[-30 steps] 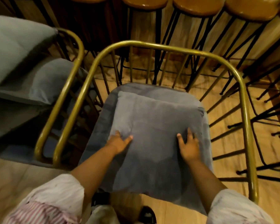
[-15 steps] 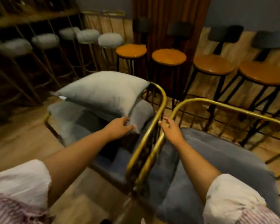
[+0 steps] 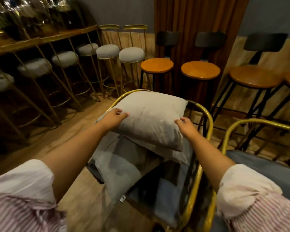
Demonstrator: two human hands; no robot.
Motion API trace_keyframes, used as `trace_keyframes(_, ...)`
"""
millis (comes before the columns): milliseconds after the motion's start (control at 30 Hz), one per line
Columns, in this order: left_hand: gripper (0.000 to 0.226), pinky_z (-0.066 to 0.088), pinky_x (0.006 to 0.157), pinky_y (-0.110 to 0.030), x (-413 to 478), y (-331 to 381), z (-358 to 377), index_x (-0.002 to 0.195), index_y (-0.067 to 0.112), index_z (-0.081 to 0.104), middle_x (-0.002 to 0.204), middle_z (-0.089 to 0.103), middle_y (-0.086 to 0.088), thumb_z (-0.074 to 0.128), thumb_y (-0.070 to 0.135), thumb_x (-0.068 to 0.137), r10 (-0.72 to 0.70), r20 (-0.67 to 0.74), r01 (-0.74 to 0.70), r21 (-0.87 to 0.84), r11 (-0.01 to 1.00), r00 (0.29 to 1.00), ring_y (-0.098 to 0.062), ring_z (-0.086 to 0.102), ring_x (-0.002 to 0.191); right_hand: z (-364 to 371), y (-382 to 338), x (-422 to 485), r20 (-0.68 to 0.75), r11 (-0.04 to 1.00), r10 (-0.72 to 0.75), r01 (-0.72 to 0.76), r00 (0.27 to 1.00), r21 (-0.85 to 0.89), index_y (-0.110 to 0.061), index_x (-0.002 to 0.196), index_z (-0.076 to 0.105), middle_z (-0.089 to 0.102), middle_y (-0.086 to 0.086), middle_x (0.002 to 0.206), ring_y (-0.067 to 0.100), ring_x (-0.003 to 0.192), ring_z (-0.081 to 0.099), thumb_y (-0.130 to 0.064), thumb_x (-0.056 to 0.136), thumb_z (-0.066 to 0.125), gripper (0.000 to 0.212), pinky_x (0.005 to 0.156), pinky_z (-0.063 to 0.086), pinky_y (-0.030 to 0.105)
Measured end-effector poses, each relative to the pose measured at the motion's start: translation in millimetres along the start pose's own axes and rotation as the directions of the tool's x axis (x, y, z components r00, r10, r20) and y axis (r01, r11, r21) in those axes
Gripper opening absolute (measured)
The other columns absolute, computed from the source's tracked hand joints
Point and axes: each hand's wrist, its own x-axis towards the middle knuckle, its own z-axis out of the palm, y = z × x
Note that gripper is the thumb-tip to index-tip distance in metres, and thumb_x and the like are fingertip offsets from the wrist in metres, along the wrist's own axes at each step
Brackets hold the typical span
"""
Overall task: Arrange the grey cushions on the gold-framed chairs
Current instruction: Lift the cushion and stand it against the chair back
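While I look down through the head camera, my left hand (image 3: pixel 113 117) grips the left edge of the top grey cushion (image 3: pixel 151 117), fingers curled onto the fabric. My right hand (image 3: pixel 186 125) rests on its right edge, fingers partly spread; I cannot tell whether it clasps. The cushion sits between both hands, atop other cushions (image 3: pixel 124 166) stacked on the gold-framed chair (image 3: pixel 197 174). A second gold-framed chair (image 3: pixel 231 129) stands just beside it on my right.

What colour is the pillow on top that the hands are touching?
Light grey. The top cushion shows best in the head view, paler than the cushions under it.
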Motion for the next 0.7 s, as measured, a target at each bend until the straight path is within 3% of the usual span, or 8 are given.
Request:
trace_keyframes(100,0.060,0.039,0.099,-0.039,52.4,2.1,-6.8,0.142,0.011,0.040,0.145,0.044,-0.014,0.050,0.043,0.092,-0.044,-0.023,0.043,-0.045,0.998,0.999,-0.032,0.045,0.129,7.7,-15.0,43.4,-0.017,0.997,0.062,-0.063,0.998,-0.037,-0.003,0.138,0.037,0.048,0.020,0.137,0.033,0.108,0.053,-0.030,0.094,0.050,0.053,0.076,0.040,0.031)
trace_keyframes(233,0.059,0.039,0.101,-0.042,123.5,9.5,-7.3,0.141,0.006,0.039,0.144,0.045,-0.016,0.052,0.037,0.093,-0.105,-0.035,0.101,-0.096,0.990,0.994,-0.034,0.046,0.128,19.0,-22.5,102.3,-0.022,0.991,0.135,-0.135,0.991,-0.012,0.002,0.138,0.036,0.044,0.022,0.142,0.039,0.124,0.047,-0.031,0.092,0.054,0.059,0.098,0.041,0.042)
trace_keyframes(333,0.058,0.040,0.102,-0.040,172.1,13.8,-1.2,0.144,0.006,0.034,0.147,0.042,-0.016,0.052,0.029,0.094,-0.111,-0.031,0.108,-0.076,0.991,0.993,-0.033,0.046,0.128,24.7,-26.7,144.5,-0.002,0.976,0.213,-0.213,0.977,0.044,0.002,0.142,0.030,0.039,0.022,0.146,0.039,0.127,0.045,-0.036,0.092,0.055,0.068,0.090,0.040,0.038)
trace_keyframes(400,0.059,0.045,0.097,-0.041,198.1,15.0,4.6,0.147,0.009,0.029,0.146,0.041,-0.014,0.049,0.029,0.096,-0.158,0.010,0.158,-0.041,0.987,0.987,-0.032,0.049,0.124,27.3,-25.8,170.0,-0.003,0.957,0.278,-0.277,0.960,0.084,-0.001,0.143,0.028,0.040,0.021,0.146,0.040,0.126,0.046,-0.043,0.088,0.057,0.075,0.093,0.041,0.038)
trace_keyframes(533,0.069,0.028,0.112,-0.046,244.5,2.8,16.6,0.151,0.010,0.021,0.155,0.029,-0.017,0.041,0.046,0.096,-0.398,0.092,0.403,-0.045,0.914,0.913,-0.038,0.033,0.139,30.7,-22.3,214.5,-0.049,0.906,0.385,-0.367,0.922,0.210,-0.007,0.150,0.014,0.030,0.018,0.153,0.040,0.133,0.039,-0.059,0.079,0.061,0.100,0.110,0.036,0.048)
trace_keyframes(633,0.091,0.024,0.117,-0.049,270.8,-10.6,25.1,0.152,0.009,0.017,0.158,0.024,-0.016,0.042,0.066,0.085,-0.507,0.145,0.523,-0.100,0.847,0.849,-0.039,0.030,0.141,35.1,-9.9,235.7,-0.039,0.874,0.424,-0.397,0.905,0.279,-0.021,0.151,0.005,0.026,0.015,0.155,0.040,0.135,0.036,-0.066,0.064,0.071,0.119,0.111,0.034,0.053)
trace_keyframes(700,0.104,0.025,0.116,-0.051,284.4,-19.3,26.7,0.152,0.011,0.016,0.158,0.025,-0.015,0.049,0.073,0.076,-0.512,0.165,0.532,-0.113,0.839,0.843,-0.039,0.031,0.140,37.7,4.1,241.1,-0.016,0.854,0.455,-0.431,0.890,0.292,-0.032,0.149,0.013,0.035,0.010,0.152,0.039,0.131,0.044,-0.078,0.037,0.077,0.137,0.107,0.037,0.057)
